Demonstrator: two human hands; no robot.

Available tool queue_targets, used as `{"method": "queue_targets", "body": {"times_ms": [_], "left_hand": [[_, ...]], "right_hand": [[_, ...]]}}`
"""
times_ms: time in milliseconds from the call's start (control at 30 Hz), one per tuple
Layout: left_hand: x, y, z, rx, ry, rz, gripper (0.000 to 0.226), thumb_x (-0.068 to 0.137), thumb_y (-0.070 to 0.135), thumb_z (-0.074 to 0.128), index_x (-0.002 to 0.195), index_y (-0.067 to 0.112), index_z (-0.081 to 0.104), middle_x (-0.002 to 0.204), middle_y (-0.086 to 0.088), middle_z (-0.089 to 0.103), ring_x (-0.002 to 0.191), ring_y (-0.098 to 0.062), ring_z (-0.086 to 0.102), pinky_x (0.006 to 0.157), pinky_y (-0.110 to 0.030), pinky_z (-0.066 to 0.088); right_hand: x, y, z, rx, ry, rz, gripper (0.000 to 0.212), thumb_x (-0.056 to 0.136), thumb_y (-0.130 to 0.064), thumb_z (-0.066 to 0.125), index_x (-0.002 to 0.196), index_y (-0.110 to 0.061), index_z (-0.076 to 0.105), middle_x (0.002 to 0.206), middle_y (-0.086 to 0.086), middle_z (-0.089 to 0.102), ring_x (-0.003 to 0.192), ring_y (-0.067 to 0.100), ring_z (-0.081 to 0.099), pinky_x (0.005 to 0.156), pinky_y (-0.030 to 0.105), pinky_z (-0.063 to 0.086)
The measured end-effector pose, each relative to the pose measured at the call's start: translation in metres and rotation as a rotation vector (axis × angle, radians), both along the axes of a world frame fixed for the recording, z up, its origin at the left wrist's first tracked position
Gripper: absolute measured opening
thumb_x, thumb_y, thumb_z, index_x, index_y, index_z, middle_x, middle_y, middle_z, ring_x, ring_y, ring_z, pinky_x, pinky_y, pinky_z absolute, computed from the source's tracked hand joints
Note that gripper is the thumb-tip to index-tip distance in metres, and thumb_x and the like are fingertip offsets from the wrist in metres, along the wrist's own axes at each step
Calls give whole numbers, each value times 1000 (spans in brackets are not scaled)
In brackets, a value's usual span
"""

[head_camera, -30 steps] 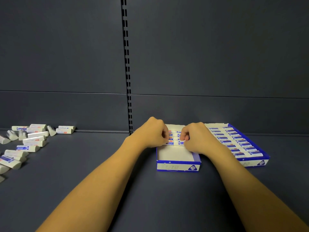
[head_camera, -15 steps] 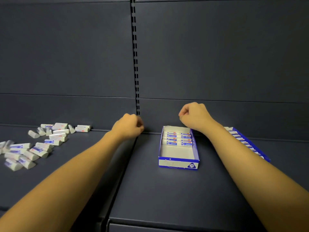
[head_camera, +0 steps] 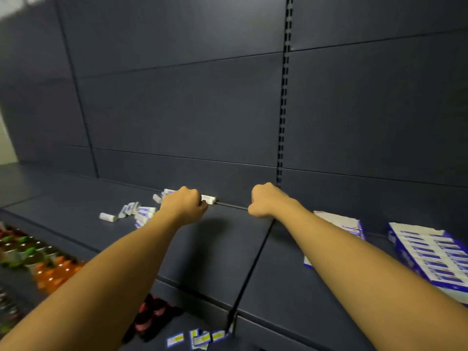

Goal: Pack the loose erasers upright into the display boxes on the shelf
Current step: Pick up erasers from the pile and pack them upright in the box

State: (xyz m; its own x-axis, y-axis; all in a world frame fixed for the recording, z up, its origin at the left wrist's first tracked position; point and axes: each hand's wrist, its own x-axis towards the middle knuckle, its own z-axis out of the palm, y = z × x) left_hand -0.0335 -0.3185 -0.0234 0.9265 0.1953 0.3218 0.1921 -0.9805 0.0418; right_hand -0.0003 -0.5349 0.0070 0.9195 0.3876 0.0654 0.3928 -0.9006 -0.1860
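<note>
1. Dark shelf [head_camera: 220,252] with a slotted back panel [head_camera: 177,117]; I note a seam in the deck running toward me between the two arms

2. Erasers [head_camera: 141,211] lie loose in a scatter at left rear, near the back panel. One box [head_camera: 430,252], looking full, sits at far right; a second box [head_camera: 342,221] is mostly hidden behind my right forearm, so I cannot tell its fill level

3. Left hand [head_camera: 183,206] is over the near edge of the scatter, fingers curled under. An eraser end shows just beyond the knuckles, but I cannot tell whether anything is gripped

4. Right hand [head_camera: 266,201] is a clenched fist, apparently holding nothing, hovering near the seam, well apart from both scatter and boxes

5. Risks, my judgement:
   - a blind grab into the scatter may knock pieces back against the panel or off the left side
   - picking several at once invites drops on the carry across to the boxes
   - the hidden box may be struck by the right forearm
   - motion blur makes eraser orientation unreadable, so upright seating may fail
</note>
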Motion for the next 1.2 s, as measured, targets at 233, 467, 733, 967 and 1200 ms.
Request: {"method": "queue_targets", "body": {"times_ms": [233, 467, 733, 967, 1200], "left_hand": [[-26, 94, 9, -13, 56, 43, 30, 92, 34, 49, 71, 15, 56, 72, -3, 54, 65, -24, 54, 59, -28, 41], [-39, 184, 7, -115, 58, 39, 29, 90, 22, 50, 63, 14, 43, 67, -3, 47, 59, -22, 41, 54, -29, 34], [-33, 245, 4, -114, 125, -73, 10, 89, 18, 54, 82, 16, 61, 85, -5, 62, 72, -22, 57, 60, -32, 47], [4, 269, -9, -181, 168, -124, 12, 92, 24, 61, 91, 16, 69, 77, 4, 62, 65, -14, 59, 51, -25, 43], [70, 282, -18, -203, 135, -121, 12, 92, 12, 58, 93, 10, 69, 88, -7, 66, 72, -24, 63, 58, -35, 52]], "right_hand": [[-14, 88, -7, -42, -39, -18, 15, 85, -14, 53, 73, -13, 45, 76, 3, 47, 70, 24, 49, 57, 28, 37], [-24, 172, -16, -38, -59, -114, 12, 88, -20, 54, 80, -15, 47, 95, 5, 54, 86, 26, 54, 71, 30, 42], [-26, 235, -18, -31, -102, -168, 5, 82, -18, 58, 80, -16, 53, 85, 3, 55, 81, 27, 56, 67, 29, 42], [5, 266, -25, -46, -123, -181, 11, 79, -14, 56, 89, -15, 61, 90, 4, 60, 80, 28, 57, 65, 28, 43], [66, 290, -37, 42, -111, -188, 21, 84, -15, 59, 103, -15, 66, 100, 6, 66, 86, 26, 64, 73, 34, 54]]}}
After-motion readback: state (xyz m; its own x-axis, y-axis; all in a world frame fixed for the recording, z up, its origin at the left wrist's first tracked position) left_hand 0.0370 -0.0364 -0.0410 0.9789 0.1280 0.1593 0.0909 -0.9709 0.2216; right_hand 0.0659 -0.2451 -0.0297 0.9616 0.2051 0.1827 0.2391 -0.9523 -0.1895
